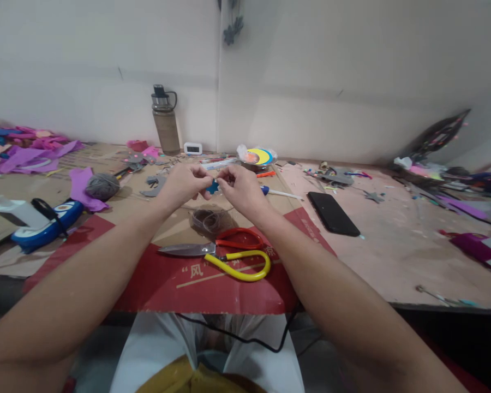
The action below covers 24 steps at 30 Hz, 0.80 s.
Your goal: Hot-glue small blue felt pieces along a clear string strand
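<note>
Both my hands are raised over the middle of the table and meet at a small blue star-shaped piece. My left hand pinches it from the left, fingers closed. My right hand pinches it from the right, fingers also closed. Below the hands lies a loose coil of thin dark wire or thread. Nearer to me, scissors with one red and one yellow handle lie on red cardboard.
A black phone lies right of my hands. A grey yarn ball, purple felt scraps and a blue-white glue gun are on the left. A water bottle, small clock and plate of scraps stand at the back.
</note>
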Tool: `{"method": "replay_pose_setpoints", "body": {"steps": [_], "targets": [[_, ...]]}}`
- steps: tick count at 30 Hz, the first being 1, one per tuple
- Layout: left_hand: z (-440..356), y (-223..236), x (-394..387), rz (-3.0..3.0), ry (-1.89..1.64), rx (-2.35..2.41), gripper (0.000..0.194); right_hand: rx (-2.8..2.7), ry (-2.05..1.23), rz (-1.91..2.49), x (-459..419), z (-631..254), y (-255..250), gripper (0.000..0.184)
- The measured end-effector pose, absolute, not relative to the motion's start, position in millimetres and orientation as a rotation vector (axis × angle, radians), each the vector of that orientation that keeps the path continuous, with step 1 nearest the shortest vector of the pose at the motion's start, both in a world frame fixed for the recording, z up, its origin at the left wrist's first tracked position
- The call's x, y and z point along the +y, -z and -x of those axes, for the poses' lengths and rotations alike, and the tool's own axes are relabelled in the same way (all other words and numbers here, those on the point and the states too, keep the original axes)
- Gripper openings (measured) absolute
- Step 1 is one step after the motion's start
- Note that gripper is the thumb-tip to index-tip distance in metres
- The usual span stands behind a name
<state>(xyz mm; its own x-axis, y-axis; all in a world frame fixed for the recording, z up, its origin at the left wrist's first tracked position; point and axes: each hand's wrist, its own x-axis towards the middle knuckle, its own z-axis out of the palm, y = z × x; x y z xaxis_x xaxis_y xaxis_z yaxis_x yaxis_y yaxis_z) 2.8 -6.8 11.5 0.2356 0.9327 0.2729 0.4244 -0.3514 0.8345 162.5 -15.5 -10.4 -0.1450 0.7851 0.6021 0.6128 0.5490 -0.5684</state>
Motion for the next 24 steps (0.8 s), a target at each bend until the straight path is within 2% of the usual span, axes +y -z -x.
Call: {"method": "replay_pose_setpoints", "body": {"steps": [14, 19, 24], "targets": [[4.6, -10.3, 7.3, -1.644, -1.283, 1.315, 0.009, -1.937, -0.213, 1.086, -17.3, -159.9, 14.4, 0.014], [7.9, -5.2, 15.5, -1.571, -1.256, 1.279, 0.01, -1.941, -0.19, 1.347, -11.9, -171.5, 9.5, 0.02], [8.5, -5.5, 14.7, -1.515, -1.221, 1.318, 0.011, -1.815, 0.026, 1.711, -10.3, -208.8, 6.0, 0.029]]}}
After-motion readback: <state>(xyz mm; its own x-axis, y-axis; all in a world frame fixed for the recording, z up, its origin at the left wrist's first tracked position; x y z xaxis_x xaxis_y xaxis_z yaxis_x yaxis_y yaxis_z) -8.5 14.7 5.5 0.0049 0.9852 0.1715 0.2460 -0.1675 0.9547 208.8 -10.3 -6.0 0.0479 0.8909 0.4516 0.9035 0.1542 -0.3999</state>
